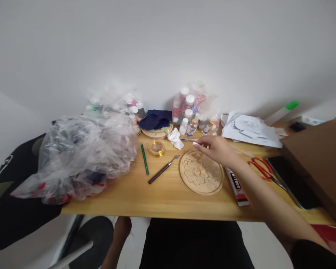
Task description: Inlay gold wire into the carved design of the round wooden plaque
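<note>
My right hand (211, 146) hovers over the upper edge of a round wooden board (199, 172) with a flower carved into it. Its fingers are closed, and a small white piece (195, 143) shows at their tips; its kind I cannot make out. Just left of the fingertips are a thin grey tool (187, 139) and a crumpled white tissue (175, 138). My left hand (123, 226) hangs below the table's front edge, with its fingers mostly hidden. A palette knife (164, 170) with a dark handle lies left of the board, beside a green pen (145, 160).
Clear plastic bags (92, 149) bulge over the table's left side. Small bottles (190, 108) stand at the back. A round amber container (156, 148), a B-7000 glue box (236, 186), orange scissors (264, 170), a phone (294, 182), papers (252, 129) and a cardboard box (319, 160) surround the board.
</note>
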Tool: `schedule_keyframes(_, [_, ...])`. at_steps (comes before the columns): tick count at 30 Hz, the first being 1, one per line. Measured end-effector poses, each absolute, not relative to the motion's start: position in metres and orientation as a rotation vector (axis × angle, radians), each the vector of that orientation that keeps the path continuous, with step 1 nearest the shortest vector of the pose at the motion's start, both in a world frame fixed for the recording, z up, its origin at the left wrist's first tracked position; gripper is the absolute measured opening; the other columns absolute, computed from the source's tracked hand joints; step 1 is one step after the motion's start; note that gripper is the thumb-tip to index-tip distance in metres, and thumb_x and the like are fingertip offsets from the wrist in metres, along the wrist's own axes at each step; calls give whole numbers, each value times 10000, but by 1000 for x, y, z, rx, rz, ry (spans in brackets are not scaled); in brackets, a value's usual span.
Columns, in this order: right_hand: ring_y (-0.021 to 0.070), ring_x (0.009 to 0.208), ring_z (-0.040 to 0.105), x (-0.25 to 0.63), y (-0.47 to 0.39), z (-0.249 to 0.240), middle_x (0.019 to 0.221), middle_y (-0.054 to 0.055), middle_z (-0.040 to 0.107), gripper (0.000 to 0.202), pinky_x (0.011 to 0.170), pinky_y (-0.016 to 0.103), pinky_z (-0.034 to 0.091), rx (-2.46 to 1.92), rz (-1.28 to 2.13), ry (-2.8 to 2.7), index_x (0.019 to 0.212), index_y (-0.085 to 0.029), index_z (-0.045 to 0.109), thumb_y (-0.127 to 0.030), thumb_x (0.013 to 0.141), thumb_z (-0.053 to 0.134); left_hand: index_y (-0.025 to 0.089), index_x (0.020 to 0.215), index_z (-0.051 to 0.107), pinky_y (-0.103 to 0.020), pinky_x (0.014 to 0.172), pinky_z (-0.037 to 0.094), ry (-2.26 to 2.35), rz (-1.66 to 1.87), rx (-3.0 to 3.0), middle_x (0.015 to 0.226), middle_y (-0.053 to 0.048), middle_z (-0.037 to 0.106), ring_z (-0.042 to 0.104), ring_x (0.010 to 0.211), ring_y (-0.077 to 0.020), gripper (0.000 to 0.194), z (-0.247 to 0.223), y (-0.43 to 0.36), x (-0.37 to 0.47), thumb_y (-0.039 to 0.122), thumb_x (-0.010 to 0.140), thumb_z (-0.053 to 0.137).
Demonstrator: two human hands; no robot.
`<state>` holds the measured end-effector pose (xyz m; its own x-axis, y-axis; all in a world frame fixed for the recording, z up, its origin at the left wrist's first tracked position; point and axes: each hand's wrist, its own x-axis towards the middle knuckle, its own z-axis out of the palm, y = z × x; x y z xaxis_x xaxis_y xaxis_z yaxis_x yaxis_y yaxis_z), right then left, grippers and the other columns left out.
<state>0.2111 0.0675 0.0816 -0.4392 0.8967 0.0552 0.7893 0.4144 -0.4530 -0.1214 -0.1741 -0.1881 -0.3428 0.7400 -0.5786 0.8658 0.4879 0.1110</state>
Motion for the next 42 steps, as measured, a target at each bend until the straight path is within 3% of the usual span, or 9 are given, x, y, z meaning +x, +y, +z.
schedule_keyframes(6, [172,720,637,164,74,84,795,57,738,190,639,275,374,-1418,519,-2550,818,-191,723,-300,879,580,125,939,665,-322,823,528,2194,-153,1111,823,-36,715,696,824,-161,299,-159,-173,-123,340,1006,470])
schedule_keyframes(12, [227,818,662,126,83,75,904,120,753,184,633,294,359,-1519,460,-2551,858,-162,738,-227,853,566,177,843,636,-294,673,423,2336,23,1023,925,-144,744,712,932,-295,390,-135,-185,-124,359,1005,331])
schedule_keyframes(15, [214,798,654,118,85,74,887,109,753,204,629,288,362,-1522,477,-2537,843,-162,740,-259,865,561,179,818,583,-286,638,394,2366,147,990,856,-133,730,710,849,-285,300,-131,-190,-124,307,976,362])
schedule_keyframes(18, [191,753,639,120,85,76,841,92,746,211,625,280,361,-1508,519,-2506,799,-157,733,-280,864,575,179,977,543,-281,613,398,2393,316,961,755,-76,692,686,719,-248,171,-127,-195,-127,258,929,399])
schedule_keyframes(21, [160,676,618,127,85,77,751,60,729,211,609,266,364,-1492,594,-2452,743,-156,717,-275,857,586,182,1070,510,-297,637,441,2428,528,960,826,-68,677,673,756,-241,245,-118,-199,-134,289,855,463])
schedule_keyframes(24, [140,627,605,133,85,76,677,31,705,212,598,252,377,-1477,680,-2389,703,-158,703,-264,847,590,191,933,576,-331,695,483,2432,736,945,911,-92,677,667,823,-250,240,-104,-199,-140,349,759,529])
schedule_keyframes(26, [134,609,594,137,85,75,652,23,693,210,594,250,382,-1473,728,-2352,688,-156,699,-260,839,596,193,772,603,-341,685,490,2401,840,889,789,-79,679,659,742,-244,224,-96,-195,-141,408,716,571])
schedule_keyframes(34, [104,550,526,179,74,76,624,31,645,182,587,277,384,-1540,824,-2146,709,-124,707,-265,813,659,178,574,547,-255,555,428,2415,1173,552,512,1,563,523,518,-128,385,-93,-196,-130,524,727,617])
schedule_keyframes(42, [97,572,526,246,36,91,634,42,633,129,578,315,387,-1706,626,-1751,746,-170,742,-298,756,727,221,405,219,-239,432,278,2305,1664,620,366,65,246,278,383,-64,714,-40,-211,-126,779,732,523])
